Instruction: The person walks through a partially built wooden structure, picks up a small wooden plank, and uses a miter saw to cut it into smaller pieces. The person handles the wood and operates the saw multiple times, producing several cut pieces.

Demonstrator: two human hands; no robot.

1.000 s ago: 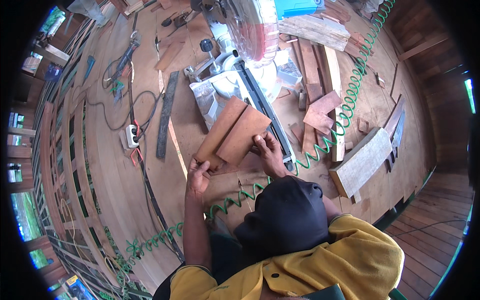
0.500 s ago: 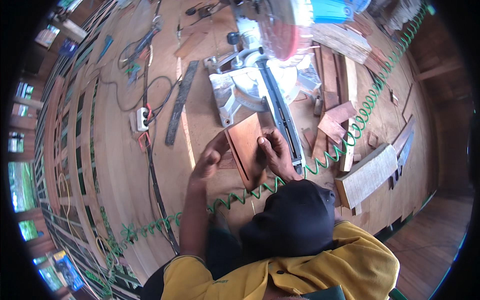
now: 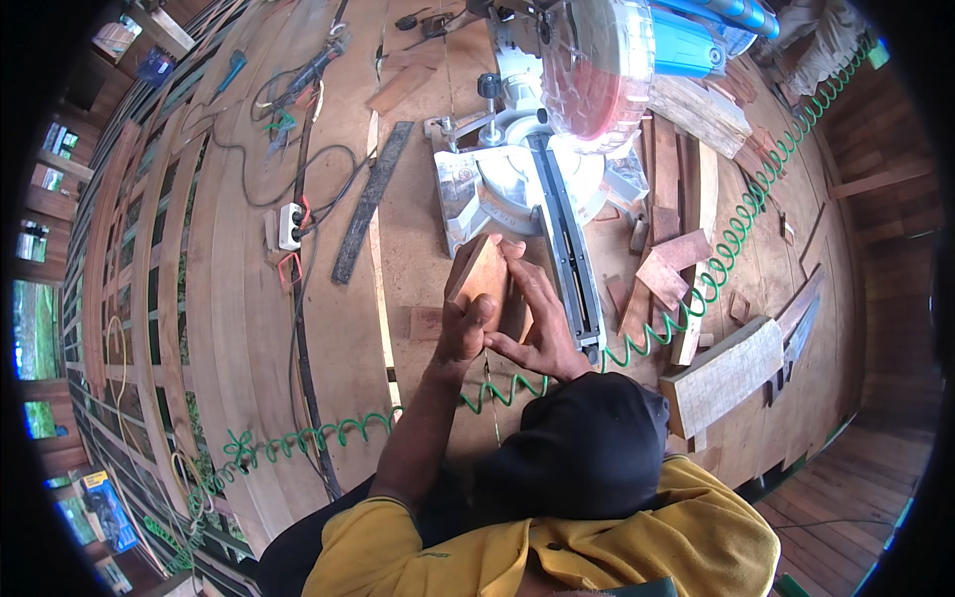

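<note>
A short reddish-brown wooden board (image 3: 485,276) is held between both my hands, tilted, just in front of the miter saw's base. My left hand (image 3: 466,320) wraps its left side, with the thumb bent near the close end. On the other side my right hand (image 3: 542,323) holds the board, fingers reaching toward its far end and thumb at its near end. Much of the board's edge is hidden behind the fingers. The miter saw (image 3: 517,164) stands beyond, its round clear guard (image 3: 600,80) raised over the table.
A coiled green air hose (image 3: 637,343) crosses right in front of me. Wood offcuts (image 3: 676,264), a thick pale block (image 3: 726,373) and a handsaw (image 3: 798,333) lie to the right. Leftward are a dark flat strip (image 3: 373,204), a white power strip (image 3: 289,227) with cables, and gapped floorboards.
The board has turned more steeply in my hands. My left hand has closed around its left side, and my right hand's fingers have stretched toward the far end. The view has shifted slightly.
</note>
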